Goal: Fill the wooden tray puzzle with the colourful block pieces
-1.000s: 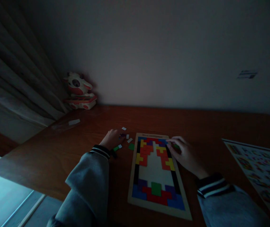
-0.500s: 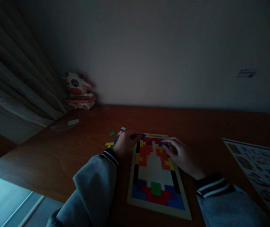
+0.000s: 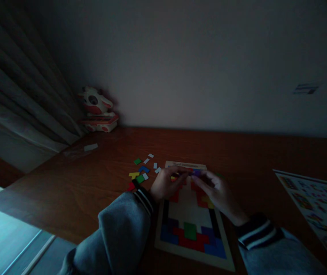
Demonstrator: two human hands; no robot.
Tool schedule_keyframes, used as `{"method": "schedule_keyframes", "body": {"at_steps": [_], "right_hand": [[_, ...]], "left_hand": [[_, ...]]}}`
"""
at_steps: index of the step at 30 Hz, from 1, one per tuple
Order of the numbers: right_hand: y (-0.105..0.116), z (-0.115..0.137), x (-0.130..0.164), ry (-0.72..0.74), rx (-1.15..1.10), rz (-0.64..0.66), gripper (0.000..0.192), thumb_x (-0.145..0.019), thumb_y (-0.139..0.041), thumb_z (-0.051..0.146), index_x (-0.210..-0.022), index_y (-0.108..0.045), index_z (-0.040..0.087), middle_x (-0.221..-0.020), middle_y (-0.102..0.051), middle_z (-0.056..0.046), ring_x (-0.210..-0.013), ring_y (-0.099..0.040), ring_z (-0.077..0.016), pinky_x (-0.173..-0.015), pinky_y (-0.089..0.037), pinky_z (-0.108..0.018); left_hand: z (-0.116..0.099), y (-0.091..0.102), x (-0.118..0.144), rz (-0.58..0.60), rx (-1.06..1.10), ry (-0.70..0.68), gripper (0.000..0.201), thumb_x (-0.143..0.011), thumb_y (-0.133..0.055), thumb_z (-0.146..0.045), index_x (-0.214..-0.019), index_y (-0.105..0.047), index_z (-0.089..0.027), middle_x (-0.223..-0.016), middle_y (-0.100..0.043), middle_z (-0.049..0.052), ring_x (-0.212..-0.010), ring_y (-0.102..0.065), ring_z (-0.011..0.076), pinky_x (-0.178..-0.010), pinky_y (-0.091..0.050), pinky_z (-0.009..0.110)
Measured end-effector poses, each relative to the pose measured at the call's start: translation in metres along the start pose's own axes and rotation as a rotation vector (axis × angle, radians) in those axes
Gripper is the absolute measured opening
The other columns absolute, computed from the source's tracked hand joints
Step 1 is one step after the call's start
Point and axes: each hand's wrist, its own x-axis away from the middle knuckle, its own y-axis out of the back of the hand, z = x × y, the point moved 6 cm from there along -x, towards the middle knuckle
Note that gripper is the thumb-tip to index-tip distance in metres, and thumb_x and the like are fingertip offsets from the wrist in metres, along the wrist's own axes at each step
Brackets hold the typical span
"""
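Observation:
A wooden puzzle board (image 3: 192,255) lies before me, its frame holding flat block-shaped pieces in red, blue, yellow, purple and black, with a green square (image 3: 190,231) near its close end. Over the far part of the board, my left hand (image 3: 167,184) and my right hand (image 3: 219,193) meet at the fingertips. Between them is a small purple puzzle piece (image 3: 196,173). My right thumb and fingers pinch it, and the left fingers close on its left end. Its exact shape is hard to make out in the dim light. Both hands hide the upper rows.
Left of the board lie loose pieces, among them a yellow piece (image 3: 134,175), a blue piece (image 3: 144,169) and small white tiles (image 3: 155,165). A printed sheet (image 3: 309,206) rests at the right. A cow-shaped toy (image 3: 97,110) stands at the back left by the curtain (image 3: 17,88).
My left hand has moved right from the board's far left corner to join my right hand. More loose pieces on the left now show. The view has shifted slightly.

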Motion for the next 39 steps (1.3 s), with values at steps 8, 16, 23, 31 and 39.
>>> {"method": "schedule_keyframes", "body": {"at_steps": [8, 16, 23, 31, 39], "right_hand": [[0.022, -0.014, -0.004, -0.097, -0.133, -0.187, 0.042, -0.076, -0.071, 0.052, -0.106, -0.07, 0.022, -0.106, -0.075, -0.008, -0.097, -0.07, -0.0247, -0.09, -0.055, -0.043], [0.013, 0.007, -0.01, 0.158, 0.301, -0.107, 0.034, -0.086, -0.059, 0.044, -0.111, -0.069, 0.022, -0.104, -0.075, -0.01, -0.093, -0.072, -0.027, -0.081, -0.06, -0.044], [-0.001, 0.022, -0.028, 0.349, 0.657, -0.081, 0.022, -0.088, -0.054, 0.034, -0.098, -0.069, 0.021, -0.088, -0.072, -0.008, -0.079, -0.07, -0.0233, -0.072, -0.058, -0.039], [-0.019, 0.02, -0.013, 0.491, 0.856, 0.093, 0.032, -0.094, -0.043, 0.021, -0.116, -0.066, 0.024, -0.112, -0.068, -0.009, -0.101, -0.067, -0.0236, -0.088, -0.055, -0.042], [-0.013, 0.011, -0.013, 0.509, 0.863, 0.036, 0.024, -0.094, -0.048, 0.024, -0.105, -0.07, 0.024, -0.101, -0.069, -0.007, -0.093, -0.067, -0.0226, -0.084, -0.055, -0.04]], "left_hand": [[-0.005, -0.004, 0.007, 0.252, -0.454, -0.331, 0.024, -0.095, -0.051, -0.026, -0.113, -0.066, -0.018, -0.115, -0.069, 0.008, -0.107, -0.064, 0.0195, -0.098, -0.049, 0.035], [-0.002, -0.006, 0.011, 0.368, -0.544, -0.418, 0.025, -0.097, -0.048, -0.028, -0.109, -0.067, -0.017, -0.121, -0.067, 0.01, -0.117, -0.06, 0.0214, -0.102, -0.047, 0.037], [-0.001, -0.007, 0.012, 0.373, -0.602, -0.444, 0.027, -0.098, -0.046, -0.026, -0.108, -0.068, -0.015, -0.119, -0.067, 0.011, -0.114, -0.062, 0.0224, -0.101, -0.047, 0.035], [-0.003, -0.008, 0.012, 0.379, -0.573, -0.463, 0.024, -0.096, -0.047, -0.02, -0.111, -0.066, -0.018, -0.119, -0.067, 0.008, -0.117, -0.059, 0.0206, -0.104, -0.044, 0.033], [-0.002, -0.007, 0.012, 0.386, -0.585, -0.438, 0.024, -0.094, -0.048, -0.02, -0.11, -0.067, -0.017, -0.122, -0.066, 0.01, -0.116, -0.06, 0.0225, -0.103, -0.045, 0.035]]}}
